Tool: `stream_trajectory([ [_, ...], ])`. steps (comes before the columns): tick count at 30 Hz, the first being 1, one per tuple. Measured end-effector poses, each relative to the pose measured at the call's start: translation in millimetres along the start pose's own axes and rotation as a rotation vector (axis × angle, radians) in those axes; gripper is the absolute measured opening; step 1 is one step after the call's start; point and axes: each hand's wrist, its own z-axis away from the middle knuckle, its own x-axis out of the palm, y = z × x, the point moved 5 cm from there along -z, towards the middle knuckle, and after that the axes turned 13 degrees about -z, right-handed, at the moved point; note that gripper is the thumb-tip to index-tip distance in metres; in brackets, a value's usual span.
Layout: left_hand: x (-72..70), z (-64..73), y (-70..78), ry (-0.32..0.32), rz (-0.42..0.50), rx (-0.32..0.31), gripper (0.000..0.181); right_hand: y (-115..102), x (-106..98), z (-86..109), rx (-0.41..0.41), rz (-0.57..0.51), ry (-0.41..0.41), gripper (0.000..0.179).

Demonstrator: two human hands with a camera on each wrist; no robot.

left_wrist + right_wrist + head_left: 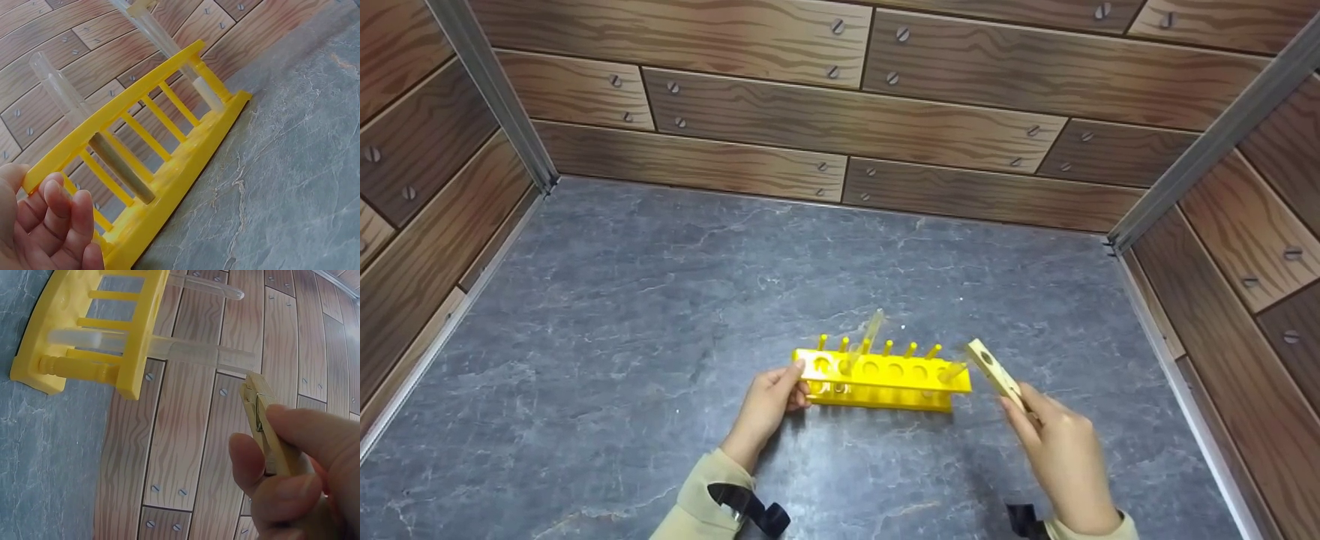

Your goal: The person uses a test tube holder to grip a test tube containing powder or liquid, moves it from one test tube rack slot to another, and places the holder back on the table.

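Observation:
A yellow test tube rack (885, 399) stands on the grey surface. Its left end is pinched by my left hand (769, 397), thumb on the top plate and fingers curled beneath. One clear test tube (954, 372) sits in the rack's right-end hole, with whitish matter at its bottom in both wrist views. Another test tube (873, 330) leans in a hole nearer the left end; a brownish-grey cylinder (122, 169) shows below it. My right hand (1065, 442) grips a wooden test tube clamp (261, 405), its tip close to the right tube's mouth; contact cannot be told.
Upright pegs (889, 347) line the rack's back edge. Wood-patterned panels (780, 112) wall the back and both sides, with metal strips (1192, 165) at the corners. The marbled grey surface (660, 300) spreads around the rack. Black straps (746, 506) are on my wrists.

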Motion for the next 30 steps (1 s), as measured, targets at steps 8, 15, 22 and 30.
stream_trajectory([
  [8, -0.2, 0.1, 0.1, 0.005, -0.003, 0.002, 0.037, 5.7, 0.2, 2.8, 0.029, -0.004, 0.014, 0.029],
  [15, -0.3, -0.1, -0.5, 0.003, 0.007, 0.0, 0.037, 10.8, 1.9, 4.9, 0.048, 0.013, 0.019, 0.029],
  [22, -0.3, -2.4, -3.7, 0.004, 0.0, -0.003, 0.037, 16.5, 4.1, 8.0, 0.046, 0.011, 0.047, 0.028],
  [30, 1.1, -17.0, -27.4, 0.01, 0.01, -0.012, 0.038, 27.7, 8.4, 12.5, 0.034, 0.028, 0.113, 0.026],
])
